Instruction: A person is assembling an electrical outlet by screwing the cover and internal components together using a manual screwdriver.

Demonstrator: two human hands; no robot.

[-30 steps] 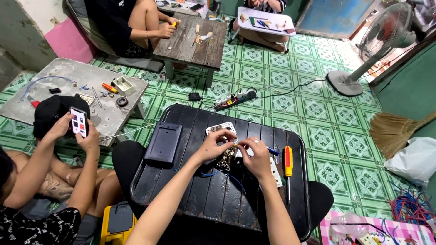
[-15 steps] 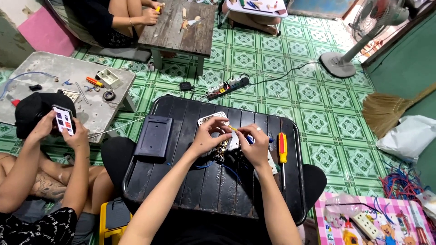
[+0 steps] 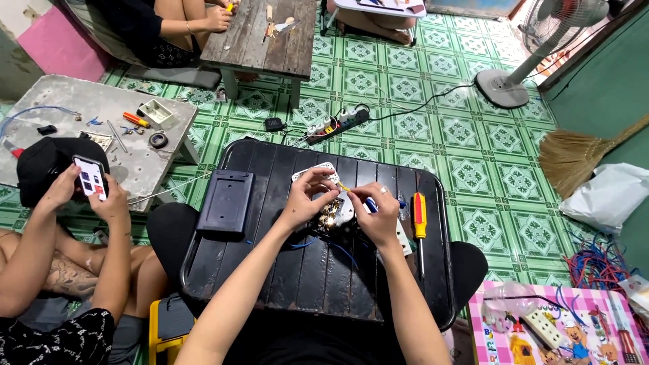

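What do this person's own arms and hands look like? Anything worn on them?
Both forearms are bare, with no sleeves or gloves in view. The left hand shows no jewellery. The right hand has what looks like a pale ring on one finger. No watch or wristband shows.

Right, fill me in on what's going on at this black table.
A person sits at a black slatted table, both hands on a small electrical part with exposed metal and wires. The left hand steadies it; the right hand pinches at it beside a blue wire. A red-and-yellow screwdriver lies to the right, a dark box to the left. Another person nearby holds a phone.
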